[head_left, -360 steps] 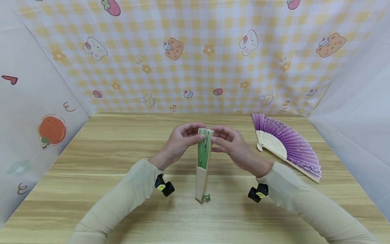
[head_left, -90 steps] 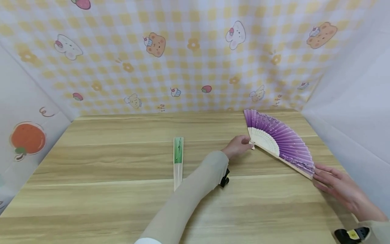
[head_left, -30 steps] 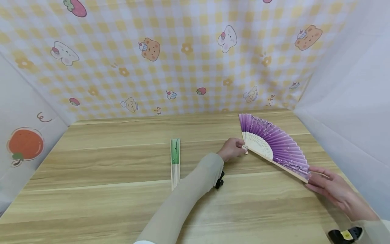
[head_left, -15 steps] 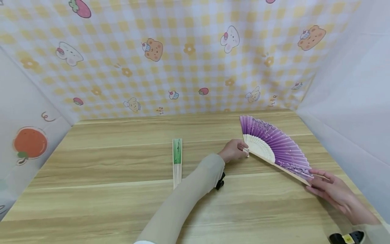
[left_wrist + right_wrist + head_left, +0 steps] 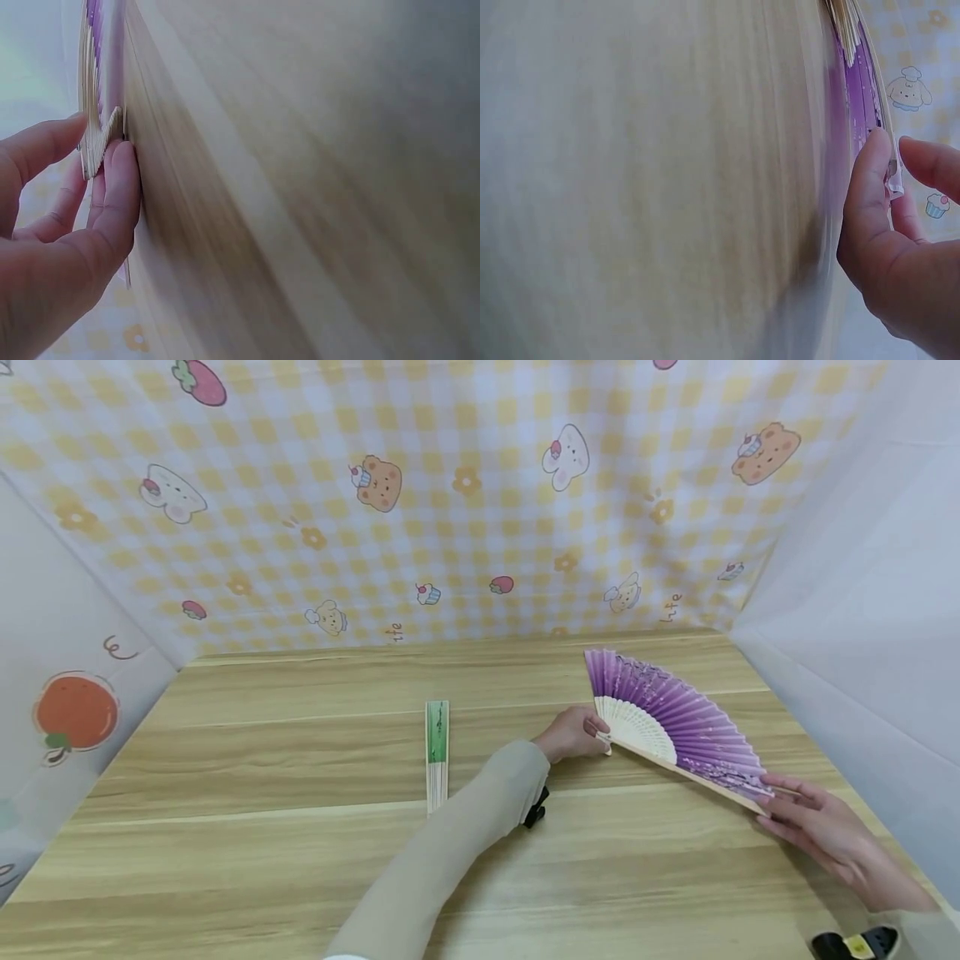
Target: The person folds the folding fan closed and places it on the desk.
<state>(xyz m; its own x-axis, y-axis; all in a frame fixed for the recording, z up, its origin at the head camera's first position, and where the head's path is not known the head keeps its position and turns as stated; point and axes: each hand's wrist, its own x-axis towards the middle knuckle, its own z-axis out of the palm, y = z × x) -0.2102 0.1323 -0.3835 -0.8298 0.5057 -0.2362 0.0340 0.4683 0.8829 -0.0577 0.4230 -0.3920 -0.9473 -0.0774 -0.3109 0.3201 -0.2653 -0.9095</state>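
A white-and-yellow checked fabric backdrop, printed with cartoon animals, strawberries and cakes, hangs behind a pale wood-grain table. On the right part of the table is a purple pleated folding fan with pale wooden ribs, spread into a wedge. Its longest straight edge, a pale wooden outer stick, slants from the narrow pivot end at left down to the near right; the pleats fan out on its far side.

A person's beige-sleeved left arm reaches across from the bottom centre. The key relation is that the fan lies between the hands, one at each end of that stick. The left hand pinches the pivot end, with the fan extending to its right; the right hand grips the outer tip lightly between thumb and fingers, with the fan to its left. Neither hand is nearer: both touch it. Whether the fan is lifted slightly off the wood is hard to tell.

Well left of it lies a slim, folded green fan with pale ribs, pointing away from the person, its near end hidden by the sleeve.
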